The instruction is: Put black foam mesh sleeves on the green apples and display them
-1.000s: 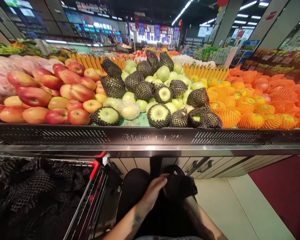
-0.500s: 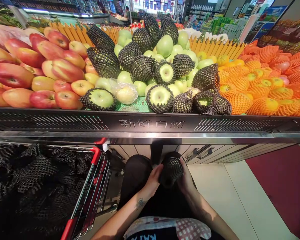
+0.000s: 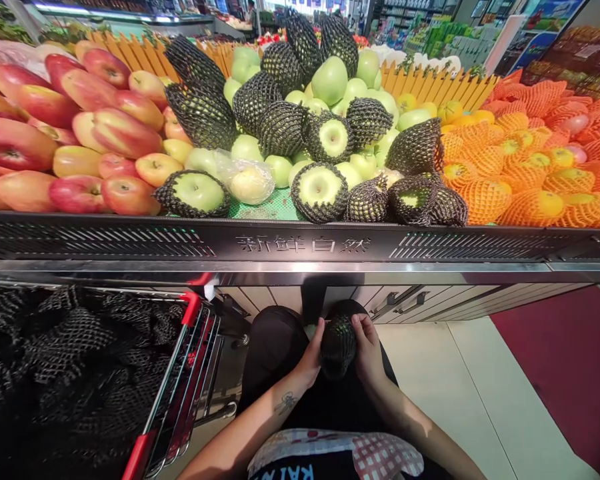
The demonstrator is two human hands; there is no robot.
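Hidden and cropped at the stand

Fruit inside black net sleeve (image 3: 338,343) mostly concealed between both hands; shopping cart (image 3: 180,393) cut off left and bottom; distant shelf labels too small to read.

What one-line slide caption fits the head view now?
Both hands, left hand and right hand, grip a black foam-net-sleeved green apple below the dark metal fruit display shelf.

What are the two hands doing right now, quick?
Left hand: closed on the left side of the black foam net with a green fruit inside.
Right hand: closed on the right side of the same net, fingers at its top.
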